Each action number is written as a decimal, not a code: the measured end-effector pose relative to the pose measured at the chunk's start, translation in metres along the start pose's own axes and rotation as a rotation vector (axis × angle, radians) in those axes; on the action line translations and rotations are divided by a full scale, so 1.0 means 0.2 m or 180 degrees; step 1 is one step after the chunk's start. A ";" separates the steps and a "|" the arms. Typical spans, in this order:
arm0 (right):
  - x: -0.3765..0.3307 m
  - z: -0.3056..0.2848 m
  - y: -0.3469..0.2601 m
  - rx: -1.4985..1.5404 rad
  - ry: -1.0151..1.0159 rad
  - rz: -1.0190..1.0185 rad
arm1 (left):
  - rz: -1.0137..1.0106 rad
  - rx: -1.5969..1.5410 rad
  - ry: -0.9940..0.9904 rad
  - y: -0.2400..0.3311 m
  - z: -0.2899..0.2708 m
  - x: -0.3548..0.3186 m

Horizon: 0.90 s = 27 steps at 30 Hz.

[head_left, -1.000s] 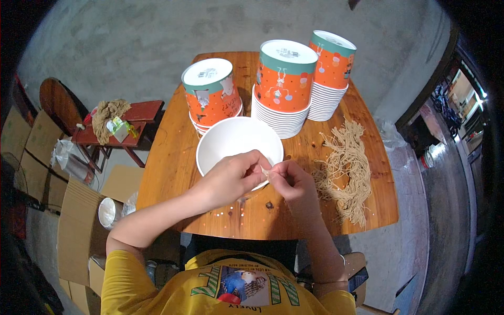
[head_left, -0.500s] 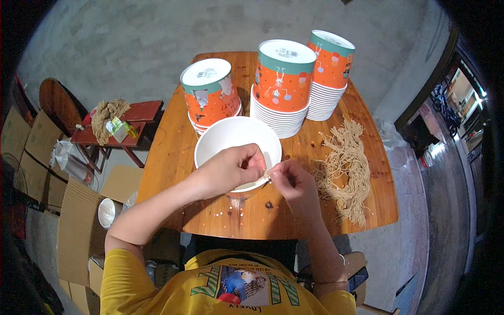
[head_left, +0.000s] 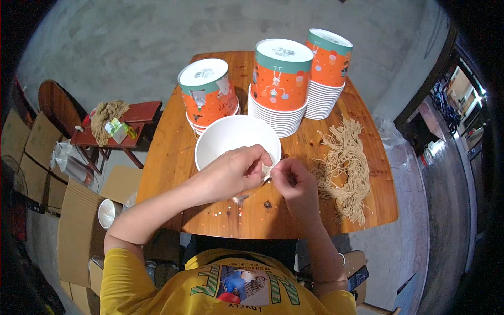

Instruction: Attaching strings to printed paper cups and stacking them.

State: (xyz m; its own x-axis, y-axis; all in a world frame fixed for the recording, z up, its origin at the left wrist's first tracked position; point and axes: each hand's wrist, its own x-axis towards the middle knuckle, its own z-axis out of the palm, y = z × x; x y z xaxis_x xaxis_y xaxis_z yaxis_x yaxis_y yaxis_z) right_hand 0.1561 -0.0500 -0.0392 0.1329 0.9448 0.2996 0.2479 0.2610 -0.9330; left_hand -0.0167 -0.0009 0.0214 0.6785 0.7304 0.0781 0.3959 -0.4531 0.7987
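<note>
My left hand [head_left: 233, 173] hides the near rim of the white bowl [head_left: 231, 139] it grips, while my right hand [head_left: 293, 181] pinches something too small to make out.

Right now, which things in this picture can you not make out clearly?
- Head view: what the fingers pinch at the white bowl rim is too small; the left hand and right hand cover it.
- The bowl's near rim is hidden by the left hand.
- Lower cups in each orange stack show only white rims.
- Dark specks on the wooden table are too small to name.
</note>
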 end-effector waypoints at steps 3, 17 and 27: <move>0.00 0.01 0.02 0.0127 0.0075 0.0002 | 0.0140 0.0232 0.0049 0.00 0.02 0.00; 0.00 0.01 0.00 0.0239 0.0055 0.0168 | 0.0853 0.0921 0.0704 -0.01 0.09 -0.04; -0.01 0.02 0.01 0.0095 0.0022 0.0022 | 0.0065 0.0213 0.0419 0.01 0.07 -0.04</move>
State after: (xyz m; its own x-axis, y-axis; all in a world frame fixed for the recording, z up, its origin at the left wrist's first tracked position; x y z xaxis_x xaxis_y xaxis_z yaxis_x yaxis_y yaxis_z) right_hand 0.1527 -0.0498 -0.0420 0.1411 0.9452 0.2944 0.2183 0.2603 -0.9405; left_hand -0.0126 -0.0139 0.0140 0.6017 0.7793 0.1750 0.4260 -0.4985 0.7550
